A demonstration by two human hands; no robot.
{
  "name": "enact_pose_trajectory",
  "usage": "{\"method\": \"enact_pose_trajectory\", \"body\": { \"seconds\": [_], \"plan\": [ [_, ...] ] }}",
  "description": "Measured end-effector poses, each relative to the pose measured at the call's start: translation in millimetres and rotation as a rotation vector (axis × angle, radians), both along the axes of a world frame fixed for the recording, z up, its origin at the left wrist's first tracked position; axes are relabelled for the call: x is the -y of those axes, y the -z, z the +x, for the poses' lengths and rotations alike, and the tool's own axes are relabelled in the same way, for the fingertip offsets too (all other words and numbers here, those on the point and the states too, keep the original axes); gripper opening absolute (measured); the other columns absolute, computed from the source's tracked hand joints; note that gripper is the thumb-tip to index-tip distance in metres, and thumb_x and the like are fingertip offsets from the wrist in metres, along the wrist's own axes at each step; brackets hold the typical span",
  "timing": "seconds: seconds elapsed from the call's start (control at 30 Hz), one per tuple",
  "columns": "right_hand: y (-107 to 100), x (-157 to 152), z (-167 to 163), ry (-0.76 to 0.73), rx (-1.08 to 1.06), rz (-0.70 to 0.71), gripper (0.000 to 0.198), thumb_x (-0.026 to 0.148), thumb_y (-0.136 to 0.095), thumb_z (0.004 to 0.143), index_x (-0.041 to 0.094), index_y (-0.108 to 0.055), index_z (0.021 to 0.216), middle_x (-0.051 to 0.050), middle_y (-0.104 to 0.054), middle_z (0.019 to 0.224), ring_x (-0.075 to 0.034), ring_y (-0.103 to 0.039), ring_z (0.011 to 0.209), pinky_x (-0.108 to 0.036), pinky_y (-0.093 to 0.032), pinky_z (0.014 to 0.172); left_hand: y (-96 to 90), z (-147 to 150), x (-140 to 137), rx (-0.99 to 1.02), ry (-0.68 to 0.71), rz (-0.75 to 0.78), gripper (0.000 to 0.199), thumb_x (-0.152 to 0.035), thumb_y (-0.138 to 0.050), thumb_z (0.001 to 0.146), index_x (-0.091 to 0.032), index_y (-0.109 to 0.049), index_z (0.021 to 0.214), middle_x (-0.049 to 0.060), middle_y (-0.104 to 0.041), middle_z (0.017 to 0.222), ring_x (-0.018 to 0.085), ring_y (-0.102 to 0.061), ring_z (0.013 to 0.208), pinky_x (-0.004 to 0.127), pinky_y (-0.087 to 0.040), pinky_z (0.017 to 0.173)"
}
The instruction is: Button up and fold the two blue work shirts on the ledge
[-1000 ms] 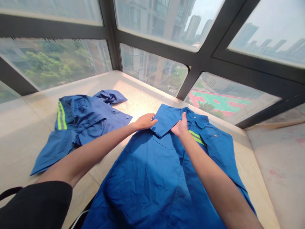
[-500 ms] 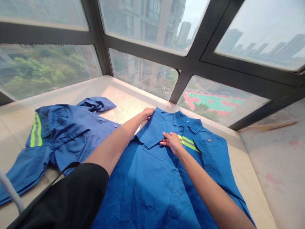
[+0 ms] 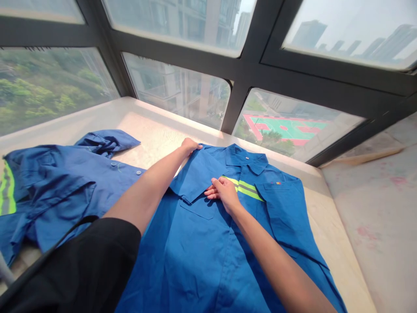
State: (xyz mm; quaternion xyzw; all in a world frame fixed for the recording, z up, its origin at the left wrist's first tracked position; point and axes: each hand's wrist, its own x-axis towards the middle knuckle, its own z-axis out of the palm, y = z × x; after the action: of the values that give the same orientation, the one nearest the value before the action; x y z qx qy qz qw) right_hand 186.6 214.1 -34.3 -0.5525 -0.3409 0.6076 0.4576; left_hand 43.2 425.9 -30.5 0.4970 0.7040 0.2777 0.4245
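A blue work jacket (image 3: pixel 198 248) with a collar and yellow-grey reflective stripes is spread flat on the pale ledge. One short-looking sleeve (image 3: pixel 198 171) is folded inward across its chest. At the shoulder edge of that fold, my left hand (image 3: pixel 190 147) pinches the cloth. My right hand (image 3: pixel 224 193) rests by the sleeve's inner edge, near the stripe, its thumb and bent fingers apart. Farther left, a second blue jacket (image 3: pixel 68 174) with buttons and a reflective band lies crumpled, partly behind my left arm.
Dark window frames (image 3: pixel 247 74) with glass panes border the far side of the ledge (image 3: pixel 153 124). A pale wall (image 3: pixel 374 187) closes off the right. A light-coloured bar or tube (image 3: pixel 5 271) shows at the lower left edge.
The view has shifted, so the jackets and both hands appear farther left. Both hands keep about the same places on the spread jacket.
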Motion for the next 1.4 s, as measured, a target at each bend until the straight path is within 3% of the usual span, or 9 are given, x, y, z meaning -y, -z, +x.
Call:
{"method": "enact_pose_trajectory", "body": {
  "seconds": [0.17, 0.3, 0.43, 0.63, 0.77, 0.9, 1.03, 1.2, 1.4],
  "plan": [
    [3, -2, 1, 0.068, -0.047, -0.012, 0.023, 0.022, -0.055, 0.093, 0.020, -0.043, 0.074, -0.001, -0.066, 0.053, -0.013, -0.068, 0.049, -0.019, -0.057, 0.049, 1.7, -5, 7, -0.129, 0.068, 0.095, 0.029, -0.039, -0.081, 0.066, -0.016, -0.063, 0.068, 0.005, -0.064, 0.068, 0.021, -0.066, 0.077, 0.023, -0.045, 0.057],
    [6, -2, -1, 0.107, -0.031, 0.012, 0.020, 0.018, -0.056, 0.090, 0.021, -0.042, 0.077, 0.001, -0.066, 0.053, -0.012, -0.066, 0.045, -0.018, -0.056, 0.047, -7.5, -9, 17, -0.099, 0.121, 0.062, 0.028, -0.041, -0.066, 0.081, -0.013, -0.064, 0.081, 0.006, -0.064, 0.070, 0.019, -0.065, 0.070, 0.024, -0.049, 0.056],
    [5, -2, -5, 0.121, 0.025, 0.021, 0.016, 0.015, -0.056, 0.089, 0.021, -0.043, 0.082, 0.002, -0.066, 0.052, -0.013, -0.066, 0.046, -0.018, -0.055, 0.044, -21.5, -32, 42, -0.047, 0.182, -0.004, 0.025, -0.030, -0.069, 0.073, -0.011, -0.065, 0.089, 0.009, -0.067, 0.076, 0.018, -0.066, 0.070, 0.025, -0.051, 0.057],
    [1, -2, -7, 0.123, 0.069, 0.042, 0.016, 0.014, -0.058, 0.089, 0.021, -0.043, 0.085, 0.002, -0.066, 0.054, -0.014, -0.066, 0.046, -0.019, -0.056, 0.044, -37.6, -85, 118, -0.133, 0.432, -0.057, 0.073, -0.032, -0.070, 0.063, -0.014, -0.055, 0.132, 0.013, -0.070, 0.114, 0.025, -0.068, 0.100, 0.026, -0.055, 0.069],
    [0, -3, -8, 0.151, 0.115, 0.031, 0.017, 0.013, -0.059, 0.088, 0.020, -0.045, 0.082, 0.004, -0.063, 0.053, -0.013, -0.064, 0.043, -0.018, -0.054, 0.040, -35.3, -98, 169, -0.287, 0.552, 0.084, 0.090, -0.031, -0.075, 0.058, -0.011, -0.048, 0.141, 0.015, -0.065, 0.128, 0.027, -0.066, 0.107, 0.029, -0.054, 0.084],
    [0, -4, -8, 0.147, 0.158, 0.030, 0.018, 0.013, -0.061, 0.087, 0.019, -0.047, 0.077, 0.003, -0.062, 0.054, -0.011, -0.061, 0.039, -0.016, -0.049, 0.034, -20.9, -104, 196, -0.464, 0.495, 0.283, 0.065, -0.020, -0.067, 0.065, -0.011, -0.061, 0.129, 0.013, -0.070, 0.116, 0.026, -0.067, 0.102, 0.030, -0.053, 0.088],
    [2, -5, -8, 0.157, 0.145, 0.015, 0.022, 0.011, -0.061, 0.087, 0.020, -0.045, 0.075, 0.003, -0.061, 0.052, -0.012, -0.064, 0.043, -0.016, -0.052, 0.039, -10.7, -113, 208, -0.422, 0.412, 0.373, 0.042, -0.016, -0.056, 0.074, -0.016, -0.070, 0.114, 0.007, -0.074, 0.101, 0.020, -0.068, 0.091, 0.027, -0.052, 0.084],
    [3, -5, -6, 0.096, 0.165, 0.044, 0.022, 0.012, -0.064, 0.085, 0.019, -0.045, 0.075, 0.001, -0.066, 0.056, -0.012, -0.064, 0.042, -0.017, -0.053, 0.039, -14.2, -111, 220, -0.582, 0.303, 0.465, 0.041, -0.041, -0.057, 0.083, -0.018, -0.070, 0.115, 0.009, -0.073, 0.105, 0.026, -0.066, 0.098, 0.034, -0.051, 0.086],
    [3, -6, -6, 0.026, 0.175, 0.047, 0.021, 0.011, -0.065, 0.080, 0.019, -0.045, 0.078, -0.002, -0.069, 0.059, -0.012, -0.065, 0.045, -0.018, -0.054, 0.040, -14.7, -107, 215, -0.705, 0.226, 0.342, 0.032, -0.028, -0.047, 0.088, -0.024, -0.074, 0.103, 0.009, -0.074, 0.106, 0.026, -0.066, 0.101, 0.033, -0.050, 0.083]
  ]
}}
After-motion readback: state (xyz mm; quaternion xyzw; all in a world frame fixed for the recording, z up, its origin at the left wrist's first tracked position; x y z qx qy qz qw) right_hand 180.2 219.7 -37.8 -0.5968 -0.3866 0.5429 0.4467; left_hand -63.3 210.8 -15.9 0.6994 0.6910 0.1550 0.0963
